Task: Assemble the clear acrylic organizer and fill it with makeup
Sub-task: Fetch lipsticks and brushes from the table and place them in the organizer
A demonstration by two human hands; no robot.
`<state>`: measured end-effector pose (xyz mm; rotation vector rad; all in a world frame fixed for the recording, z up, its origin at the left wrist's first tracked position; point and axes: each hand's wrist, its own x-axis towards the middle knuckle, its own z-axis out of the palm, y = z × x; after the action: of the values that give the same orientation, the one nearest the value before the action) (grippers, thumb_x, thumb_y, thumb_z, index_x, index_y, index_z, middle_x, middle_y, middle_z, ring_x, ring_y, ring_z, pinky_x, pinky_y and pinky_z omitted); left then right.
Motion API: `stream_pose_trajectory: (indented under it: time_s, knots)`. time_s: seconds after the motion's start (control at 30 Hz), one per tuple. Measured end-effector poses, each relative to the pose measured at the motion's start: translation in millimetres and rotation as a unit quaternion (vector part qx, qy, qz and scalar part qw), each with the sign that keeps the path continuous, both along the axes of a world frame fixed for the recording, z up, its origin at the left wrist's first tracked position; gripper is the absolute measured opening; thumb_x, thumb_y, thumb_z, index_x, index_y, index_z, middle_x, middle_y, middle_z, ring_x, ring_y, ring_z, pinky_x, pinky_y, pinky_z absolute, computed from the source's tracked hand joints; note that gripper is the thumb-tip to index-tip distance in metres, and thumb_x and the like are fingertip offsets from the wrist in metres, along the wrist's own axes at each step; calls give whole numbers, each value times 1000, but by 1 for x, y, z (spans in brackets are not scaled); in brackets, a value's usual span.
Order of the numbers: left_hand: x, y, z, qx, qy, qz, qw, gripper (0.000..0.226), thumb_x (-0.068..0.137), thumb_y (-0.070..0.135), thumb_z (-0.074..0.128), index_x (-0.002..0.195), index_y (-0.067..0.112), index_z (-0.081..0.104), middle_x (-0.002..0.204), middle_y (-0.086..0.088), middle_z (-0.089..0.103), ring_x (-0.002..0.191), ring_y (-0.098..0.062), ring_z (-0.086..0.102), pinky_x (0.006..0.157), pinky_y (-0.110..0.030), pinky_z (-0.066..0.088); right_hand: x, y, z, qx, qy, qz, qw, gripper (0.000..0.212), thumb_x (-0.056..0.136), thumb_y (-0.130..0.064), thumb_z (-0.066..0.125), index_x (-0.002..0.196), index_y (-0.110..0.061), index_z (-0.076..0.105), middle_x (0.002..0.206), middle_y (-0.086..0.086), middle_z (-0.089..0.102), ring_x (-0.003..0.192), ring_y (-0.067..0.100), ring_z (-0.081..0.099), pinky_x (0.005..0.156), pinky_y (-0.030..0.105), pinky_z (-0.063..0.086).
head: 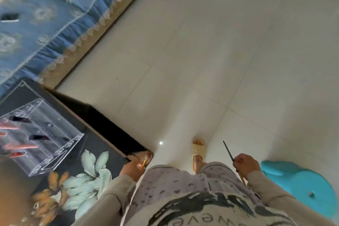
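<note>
The clear acrylic organizer (45,134) stands on the dark floral table (91,152) at the left. It has stepped tiers, and several lipstick-like tubes (20,146) lie in it. My left hand (133,168) is closed at the table's corner around small items, one with a gold tip; what they are is blurred. My right hand (245,165) is off to the right over the floor. It grips a thin dark pencil-like stick (228,150) that points up and away.
A bed with a blue patterned cover (55,14) fills the upper left; a dark object (9,17) lies on it. A turquoise plastic stool (308,187) stands at the lower right. Pale floor tiles (220,51) spread ahead. My foot in a cream slipper (198,150) is below.
</note>
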<state>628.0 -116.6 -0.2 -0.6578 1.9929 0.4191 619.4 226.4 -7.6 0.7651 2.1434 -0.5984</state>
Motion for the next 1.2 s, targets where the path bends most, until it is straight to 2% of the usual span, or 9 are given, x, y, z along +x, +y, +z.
stream_pose_trajectory:
  time_s: [0.13,0.3,0.47,0.63,0.73,0.87,1.0,1.13,1.2]
  knots:
    - [10,17,2,10,-7,99,995,23,92,27,47,107,18,62,119,-9,65,111,-25,60,91,-26,45,-84,8,9,-27,32,64,997,17,82,-2,59,98,3,65,93,22,71,89,34,67,84,32,46]
    - [9,37,3,19,-1,258,966,27,92,34,43,76,20,60,99,-9,66,104,-27,60,79,-24,40,-157,-7,14,-55,45,154,986,17,84,-1,59,99,5,64,82,13,65,68,23,57,58,23,37]
    - [-8,28,0,1,49,316,948,21,90,20,51,102,11,66,96,-10,67,89,-27,63,78,-24,43,-209,-39,8,-55,39,208,976,18,83,1,59,99,6,64,88,17,67,70,23,57,69,23,38]
    - [-44,-6,-6,11,92,387,917,19,91,21,47,75,17,55,78,-5,61,69,-21,58,69,-22,40,-250,-78,-1,-35,16,255,966,18,84,0,56,100,7,63,81,14,63,70,25,56,57,24,39]
    - [-71,-38,-5,-1,105,413,905,35,92,22,45,57,17,46,63,-3,54,70,-22,52,57,-25,36,-272,-108,-3,-11,-8,283,959,20,86,-3,56,103,4,63,87,16,65,81,30,61,67,25,42]
    - [-104,-78,5,16,124,437,891,25,88,15,51,63,18,51,68,-6,54,76,-22,52,67,-26,41,-297,-149,0,20,-42,337,940,24,87,-9,55,109,-2,62,114,14,66,108,28,59,87,24,42]
    - [-127,-117,11,20,151,460,875,23,88,17,52,65,19,51,59,-1,52,68,-21,55,67,-21,40,-326,-193,5,27,-23,348,937,21,86,-7,57,104,1,64,112,18,66,98,30,58,79,25,40]
    - [-139,-142,13,9,170,504,847,31,88,17,54,58,23,48,56,3,51,53,-14,53,48,-9,39,-363,-237,2,16,20,378,926,14,82,-4,60,93,0,67,106,20,69,99,31,61,74,24,36]
    - [-142,-147,12,12,158,527,835,25,88,18,54,64,21,51,58,1,53,62,-18,55,60,-19,40,-382,-260,-3,12,18,404,914,15,82,-2,61,95,1,67,107,20,69,102,32,62,74,24,38]
